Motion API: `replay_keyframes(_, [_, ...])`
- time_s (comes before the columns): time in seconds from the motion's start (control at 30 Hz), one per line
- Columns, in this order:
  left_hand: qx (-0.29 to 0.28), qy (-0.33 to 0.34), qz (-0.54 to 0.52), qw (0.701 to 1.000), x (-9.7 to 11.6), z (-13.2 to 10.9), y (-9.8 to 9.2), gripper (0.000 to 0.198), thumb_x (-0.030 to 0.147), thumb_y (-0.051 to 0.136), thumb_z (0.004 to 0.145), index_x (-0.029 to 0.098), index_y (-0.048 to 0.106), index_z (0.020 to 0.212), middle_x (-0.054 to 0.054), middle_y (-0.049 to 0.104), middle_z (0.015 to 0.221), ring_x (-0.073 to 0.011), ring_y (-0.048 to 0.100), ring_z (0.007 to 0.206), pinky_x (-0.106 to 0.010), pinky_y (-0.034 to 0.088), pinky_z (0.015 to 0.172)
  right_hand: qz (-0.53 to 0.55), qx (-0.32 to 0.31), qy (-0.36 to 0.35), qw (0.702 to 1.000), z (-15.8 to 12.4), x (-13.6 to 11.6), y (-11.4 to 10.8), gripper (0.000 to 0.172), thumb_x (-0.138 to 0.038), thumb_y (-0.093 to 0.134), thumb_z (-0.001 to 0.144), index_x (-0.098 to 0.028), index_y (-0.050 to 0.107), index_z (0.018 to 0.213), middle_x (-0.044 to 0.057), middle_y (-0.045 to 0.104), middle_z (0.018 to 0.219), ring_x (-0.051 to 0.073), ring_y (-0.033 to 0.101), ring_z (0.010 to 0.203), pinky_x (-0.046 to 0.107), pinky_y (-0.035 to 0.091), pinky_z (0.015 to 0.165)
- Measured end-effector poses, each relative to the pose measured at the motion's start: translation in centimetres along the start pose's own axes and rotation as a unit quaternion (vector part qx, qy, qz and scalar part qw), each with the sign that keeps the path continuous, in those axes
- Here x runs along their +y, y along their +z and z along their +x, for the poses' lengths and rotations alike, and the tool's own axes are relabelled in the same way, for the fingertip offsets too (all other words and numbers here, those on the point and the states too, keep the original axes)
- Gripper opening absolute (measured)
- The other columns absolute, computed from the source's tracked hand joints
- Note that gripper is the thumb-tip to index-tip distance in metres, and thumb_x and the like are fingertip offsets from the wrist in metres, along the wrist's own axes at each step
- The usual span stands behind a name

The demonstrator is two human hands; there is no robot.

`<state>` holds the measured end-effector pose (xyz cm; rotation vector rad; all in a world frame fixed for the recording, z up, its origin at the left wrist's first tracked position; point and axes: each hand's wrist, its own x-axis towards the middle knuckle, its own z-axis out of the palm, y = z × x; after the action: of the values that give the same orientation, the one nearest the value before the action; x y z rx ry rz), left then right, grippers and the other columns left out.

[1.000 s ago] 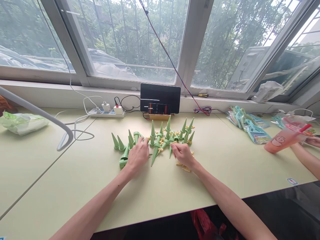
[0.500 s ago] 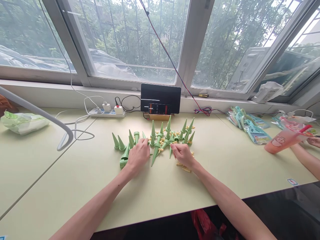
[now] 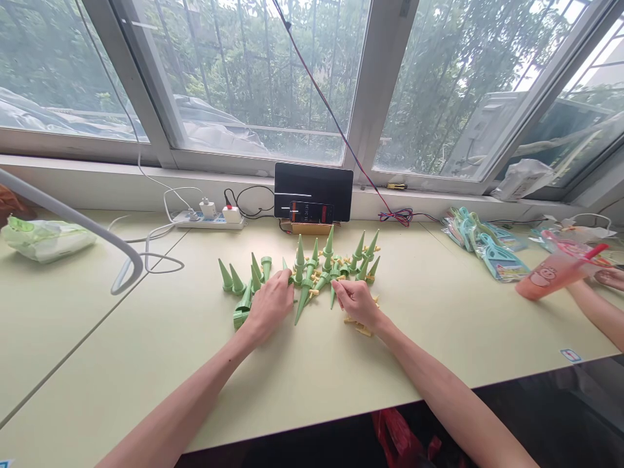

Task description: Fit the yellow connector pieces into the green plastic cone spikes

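Several green cone-shaped plastic spikes [image 3: 312, 266] stand or lie in a cluster at the middle of the pale table [image 3: 146, 338], with small yellow pieces [image 3: 358, 327] among them. My left hand [image 3: 269, 304] rests at the cluster's left side, fingers curled around a green spike [image 3: 291, 276]. My right hand [image 3: 357, 301] sits at the cluster's right side, fingers pinched on something small that I cannot make out, just above loose yellow pieces.
A phone [image 3: 311, 212] leans on a black stand [image 3: 312, 191] behind the cluster. A power strip [image 3: 209, 220] with cables lies at the back left, a green wipes pack [image 3: 43, 237] far left. Teal packets [image 3: 482, 244] lie right; another person's hand [image 3: 609, 278] holds a pink pouch [image 3: 556, 273].
My left hand's fingers have crept slightly right onto a spike, which now tilts. My right hand has barely moved.
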<state>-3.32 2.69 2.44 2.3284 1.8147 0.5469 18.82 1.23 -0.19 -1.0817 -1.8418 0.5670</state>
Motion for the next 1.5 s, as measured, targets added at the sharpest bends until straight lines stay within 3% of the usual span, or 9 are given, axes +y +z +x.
replay_keyframes(0.27, [0.008,0.02,-0.062,0.998,-0.4,0.1,0.4,0.021,0.024,0.041,0.096,0.018,0.054,0.112,-0.011,0.066,0.113,-0.0267,0.065,0.1,-0.033,0.046,0.077,0.001,-0.004,0.0,1.0,-0.1,0.1,0.0,0.055,-0.043,0.041,0.102,-0.02,0.04,0.052,-0.003,0.041,0.046,0.01,0.037,0.044,0.026,0.031,0.05])
replay_keyframes(0.43, [0.026,-0.009,-0.066,0.997,-0.2,0.0,0.5,0.029,0.025,0.042,0.095,0.015,0.052,0.12,-0.015,0.064,0.115,-0.0291,0.064,0.103,-0.036,0.048,0.082,-0.001,-0.007,0.002,1.0,0.0,0.0,0.0,0.055,-0.043,0.041,0.102,-0.02,0.04,0.052,-0.003,0.041,0.046,0.01,0.037,0.044,0.026,0.03,0.05])
replay_keyframes(0.83, [-0.015,-0.018,-0.136,0.99,-0.5,0.4,0.3,0.04,0.031,0.045,0.091,0.014,0.049,0.127,-0.015,0.06,0.124,-0.0296,0.058,0.117,-0.04,0.045,0.097,-0.001,-0.011,0.002,1.0,-0.1,0.1,0.0,0.054,-0.043,0.041,0.102,-0.02,0.039,0.053,-0.003,0.04,0.046,0.01,0.037,0.044,0.026,0.03,0.05])
replay_keyframes(1.1, [-0.021,-0.019,-0.156,0.987,-0.5,0.4,-0.1,0.037,0.033,0.046,0.091,0.017,0.05,0.123,-0.011,0.065,0.106,-0.0258,0.063,0.095,-0.037,0.049,0.084,-0.007,-0.015,0.007,1.0,0.0,0.0,0.0,0.056,-0.046,0.039,0.102,-0.021,0.039,0.053,-0.003,0.04,0.046,0.01,0.037,0.044,0.026,0.033,0.05])
replay_keyframes(1.2, [-0.014,-0.017,-0.15,0.988,-0.4,0.4,0.1,0.037,0.031,0.047,0.091,0.016,0.049,0.125,-0.012,0.063,0.114,-0.0263,0.062,0.102,-0.037,0.048,0.087,-0.011,-0.016,0.008,1.0,0.0,-0.2,0.0,0.057,-0.048,0.038,0.102,-0.021,0.039,0.052,-0.003,0.041,0.046,0.011,0.037,0.044,0.026,0.033,0.05])
replay_keyframes(1.3, [0.03,0.005,-0.133,0.991,-0.3,0.2,0.2,0.035,0.028,0.046,0.092,0.016,0.05,0.124,-0.014,0.06,0.123,-0.0267,0.06,0.111,-0.037,0.047,0.091,-0.02,-0.008,0.01,1.0,0.0,-0.2,0.0,0.058,-0.051,0.037,0.102,-0.021,0.039,0.052,-0.002,0.043,0.046,0.011,0.038,0.044,0.026,0.034,0.049])
replay_keyframes(1.4, [0.084,0.019,-0.105,0.991,0.3,-0.1,-0.1,0.026,0.026,0.044,0.093,0.016,0.054,0.116,-0.013,0.06,0.118,-0.0211,0.064,0.085,-0.033,0.049,0.077,-0.019,0.016,0.009,1.0,0.0,0.0,-0.1,0.058,-0.051,0.037,0.102,-0.021,0.04,0.053,-0.002,0.045,0.047,0.01,0.039,0.044,0.025,0.035,0.049])
replay_keyframes(1.5, [0.13,0.039,-0.085,0.987,1.1,-0.5,-0.4,0.019,0.029,0.042,0.096,0.018,0.057,0.094,-0.007,0.063,0.097,-0.0153,0.055,0.061,-0.029,0.042,0.059,0.002,0.045,0.009,0.999,0.1,0.3,-0.2,0.057,-0.049,0.037,0.102,-0.021,0.04,0.053,-0.002,0.046,0.047,0.01,0.041,0.043,0.025,0.036,0.048])
